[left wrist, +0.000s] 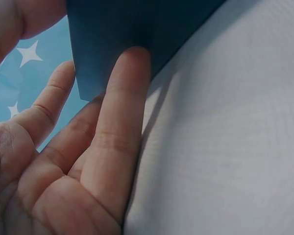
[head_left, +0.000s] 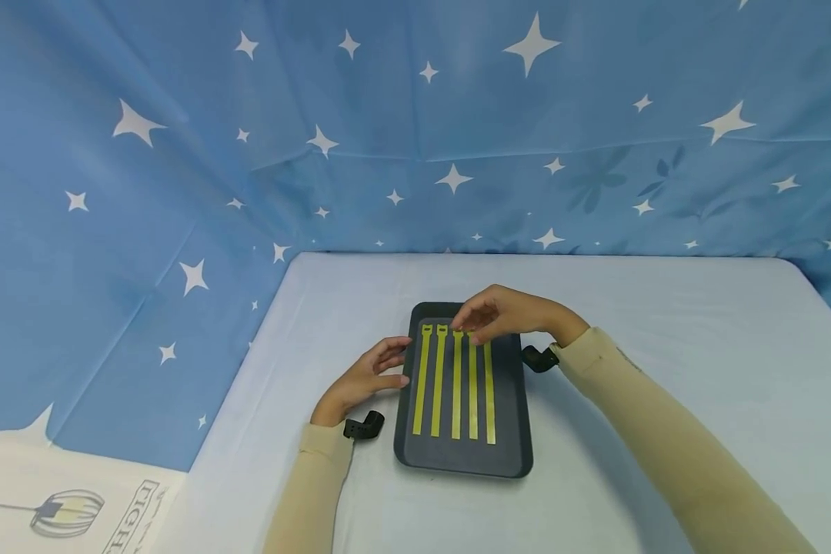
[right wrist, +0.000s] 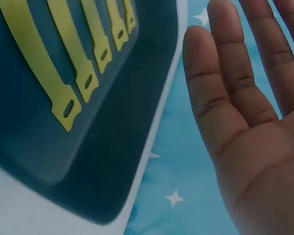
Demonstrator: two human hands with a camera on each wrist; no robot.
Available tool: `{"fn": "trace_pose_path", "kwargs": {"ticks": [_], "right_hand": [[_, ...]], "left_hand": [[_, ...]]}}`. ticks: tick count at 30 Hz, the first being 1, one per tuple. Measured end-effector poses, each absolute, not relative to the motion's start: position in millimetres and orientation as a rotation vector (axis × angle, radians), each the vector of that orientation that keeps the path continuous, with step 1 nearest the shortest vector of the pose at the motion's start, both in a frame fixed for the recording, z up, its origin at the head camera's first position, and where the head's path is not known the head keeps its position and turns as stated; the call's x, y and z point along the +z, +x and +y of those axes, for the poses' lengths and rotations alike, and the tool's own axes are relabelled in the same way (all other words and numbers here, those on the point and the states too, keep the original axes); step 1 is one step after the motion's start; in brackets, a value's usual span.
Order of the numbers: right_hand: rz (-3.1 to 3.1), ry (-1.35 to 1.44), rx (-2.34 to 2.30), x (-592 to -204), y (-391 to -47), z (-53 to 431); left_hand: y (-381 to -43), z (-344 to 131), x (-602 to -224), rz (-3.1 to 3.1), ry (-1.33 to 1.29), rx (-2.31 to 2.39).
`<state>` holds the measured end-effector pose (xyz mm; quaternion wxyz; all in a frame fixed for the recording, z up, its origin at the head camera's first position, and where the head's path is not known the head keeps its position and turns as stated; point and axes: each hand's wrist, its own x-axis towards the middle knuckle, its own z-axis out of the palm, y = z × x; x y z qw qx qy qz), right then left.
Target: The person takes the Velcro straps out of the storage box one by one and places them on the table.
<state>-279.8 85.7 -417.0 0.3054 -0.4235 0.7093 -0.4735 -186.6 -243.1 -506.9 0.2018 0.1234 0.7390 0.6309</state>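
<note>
Several yellow hook-and-loop cable ties (head_left: 439,385) lie side by side in a dark grey tray (head_left: 514,431), their slotted heads toward the far end. My left hand (head_left: 367,375) is at the tray's left side, thumb and fingers extended. In the left wrist view its fingertips touch the tray's outer wall (left wrist: 105,44). Above the far right part of the tray hovers my right hand (head_left: 508,312), fingers loosely bent in the head view. The right wrist view shows that hand (right wrist: 255,112) with nothing in it, apart from the slotted tie heads (right wrist: 67,111).
The tray stands on a white-covered table (head_left: 665,331). A blue curtain with white stars (head_left: 415,115) hangs behind and to the left. At the lower left is a pale printed cloth (head_left: 14,485). Each wrist wears a black camera mount (head_left: 540,359).
</note>
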Motion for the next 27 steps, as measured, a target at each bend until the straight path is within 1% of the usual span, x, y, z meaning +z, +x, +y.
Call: {"fn": "trace_pose_path", "kwargs": {"ticks": [19, 27], "right_hand": [[1.782, -1.183, -1.109, -433.9, -308.5, 43.7], [1.757, -1.192, -1.072, -446.8, -312.6, 25.7]], "left_hand": [[-190.3, -243.9, -506.3, 2.051, 0.363, 1.760], [-189.8, -245.5, -507.7, 2.041, 0.360, 1.757]]}}
